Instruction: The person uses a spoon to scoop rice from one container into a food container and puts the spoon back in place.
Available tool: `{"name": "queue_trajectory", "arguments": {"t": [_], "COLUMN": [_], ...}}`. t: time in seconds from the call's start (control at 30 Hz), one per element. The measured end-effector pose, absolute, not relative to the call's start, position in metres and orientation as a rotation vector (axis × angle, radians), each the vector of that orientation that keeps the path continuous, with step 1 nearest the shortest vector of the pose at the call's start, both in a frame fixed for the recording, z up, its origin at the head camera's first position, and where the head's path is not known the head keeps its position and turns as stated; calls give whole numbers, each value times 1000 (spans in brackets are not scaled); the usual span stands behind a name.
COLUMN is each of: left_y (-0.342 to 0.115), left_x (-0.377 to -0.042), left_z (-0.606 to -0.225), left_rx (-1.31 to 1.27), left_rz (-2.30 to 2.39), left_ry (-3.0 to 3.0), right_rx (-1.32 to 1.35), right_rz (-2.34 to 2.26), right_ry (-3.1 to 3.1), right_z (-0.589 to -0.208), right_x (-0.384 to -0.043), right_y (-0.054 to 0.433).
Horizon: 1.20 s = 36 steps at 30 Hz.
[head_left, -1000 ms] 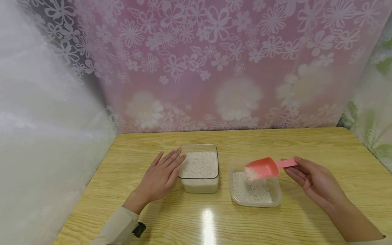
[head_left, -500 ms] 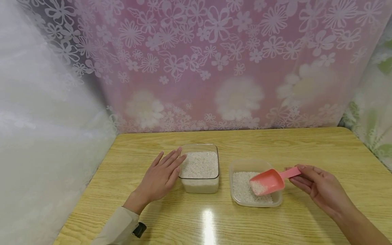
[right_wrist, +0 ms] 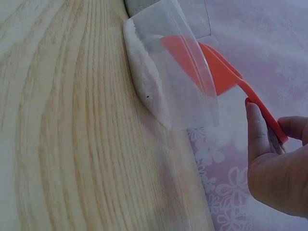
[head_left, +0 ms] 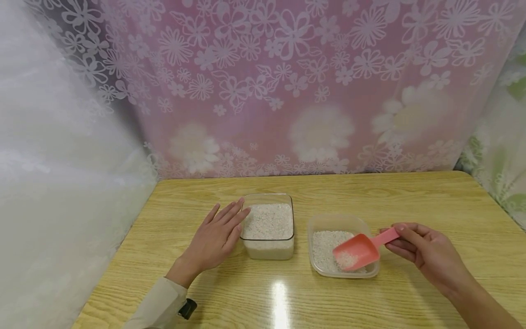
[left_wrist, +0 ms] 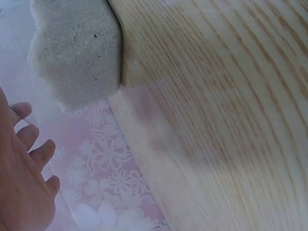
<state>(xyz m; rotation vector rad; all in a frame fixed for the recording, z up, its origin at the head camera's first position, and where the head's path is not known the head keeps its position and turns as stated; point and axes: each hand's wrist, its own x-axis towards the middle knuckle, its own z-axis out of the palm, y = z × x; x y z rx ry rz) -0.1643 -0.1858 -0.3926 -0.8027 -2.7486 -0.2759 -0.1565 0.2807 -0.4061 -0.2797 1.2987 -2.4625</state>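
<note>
A pink scoop (head_left: 363, 251) with some rice in its bowl is tilted over the plastic container (head_left: 316, 267). My right hand (head_left: 431, 256) pinches its handle between thumb and fingers. In the right wrist view the orange-looking scoop (right_wrist: 219, 72) dips inside the clear wall of the plastic container (right_wrist: 192, 110). White rice (head_left: 326, 249) covers the bottom of that container. To its left stands a glass container (head_left: 269, 253), filled higher with rice (head_left: 269, 221). My left hand (head_left: 215, 237) rests its straight fingers against the glass container's left rim.
Both containers stand on a wood-grain table (head_left: 197, 292). Behind the table's far edge hangs a pink flowered curtain (head_left: 263, 114). A pale sheet (head_left: 74, 183) hangs on the left, and another flowered sheet (head_left: 497, 160) on the right.
My right hand has lowered the scoop towards the near right part of the plastic container, and its bowl has tilted. The left hand and both containers stay where they were.
</note>
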Motion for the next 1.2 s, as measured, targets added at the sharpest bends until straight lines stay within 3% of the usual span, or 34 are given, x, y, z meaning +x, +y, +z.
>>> {"name": "queue_trajectory", "arguments": {"t": [1.2], "left_y": [-184], "left_x": [-164], "left_z": [-394], "left_rx": [-794], "left_rz": [-286], "left_ry": [-2745], "right_rx": [-390], "right_rz": [-2406], "right_ry": [1801], "right_z": [-390], "right_x": [-148], "right_y": [276]}}
